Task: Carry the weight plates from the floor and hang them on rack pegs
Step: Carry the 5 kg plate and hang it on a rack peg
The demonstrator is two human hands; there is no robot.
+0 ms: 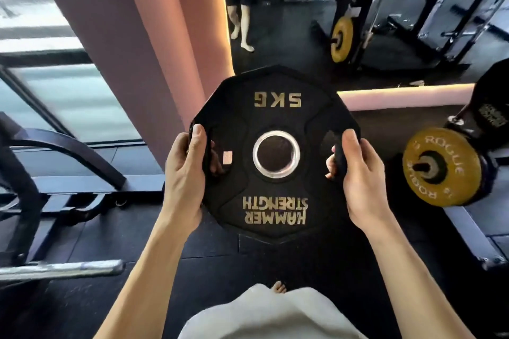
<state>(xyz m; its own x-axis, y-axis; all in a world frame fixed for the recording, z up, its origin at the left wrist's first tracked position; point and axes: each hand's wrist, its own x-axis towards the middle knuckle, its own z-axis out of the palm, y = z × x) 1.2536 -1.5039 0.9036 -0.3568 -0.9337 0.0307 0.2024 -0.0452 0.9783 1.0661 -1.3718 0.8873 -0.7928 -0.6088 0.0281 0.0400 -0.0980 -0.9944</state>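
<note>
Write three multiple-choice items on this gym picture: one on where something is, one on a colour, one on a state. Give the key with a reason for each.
1. Where is the yellow Rogue plate relative to the black plate?
A. To its right, on a peg
B. Lying on the floor under it
C. To its left, by the window

2. What colour is the lettering on the black plate?
A. White
B. Gold
C. Red

3. How is the black plate being held?
A. By the left hand alone
B. It rests on the floor
C. By both hands, fingers through the side grip holes

Key: 1 A, the yellow plate sits on a peg at the right edge. 2 B, "5 KG" and "Hammer Strength" show in gold. 3 C, the left hand and right hand each grip a side, clear of the floor.
</note>
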